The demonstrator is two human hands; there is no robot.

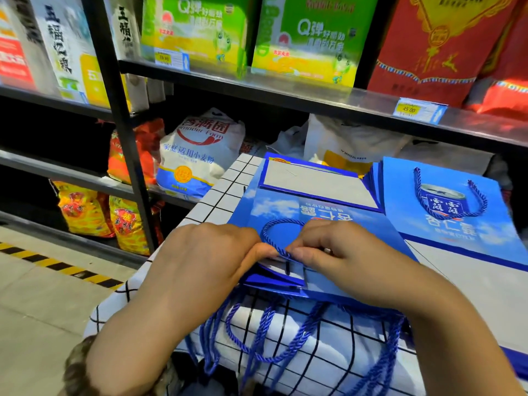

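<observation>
Left hand [217, 252] and right hand [343, 252] pinch the rope [274, 227] with curled fingers at the near edge of the flat bag [357, 224] on the desk [228, 192]; I think I am fitting this handle, so next comes a gentle pull.

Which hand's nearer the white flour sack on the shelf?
Left. The left hand, gripping the blue bag, is below-right of the flour sack; right hand grips it too, farther right.

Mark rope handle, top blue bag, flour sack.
rope handle [283, 221]: head view, top of loop.
top blue bag [377, 230]: head view, printed face.
flour sack [200, 155]: head view, white front.
</observation>
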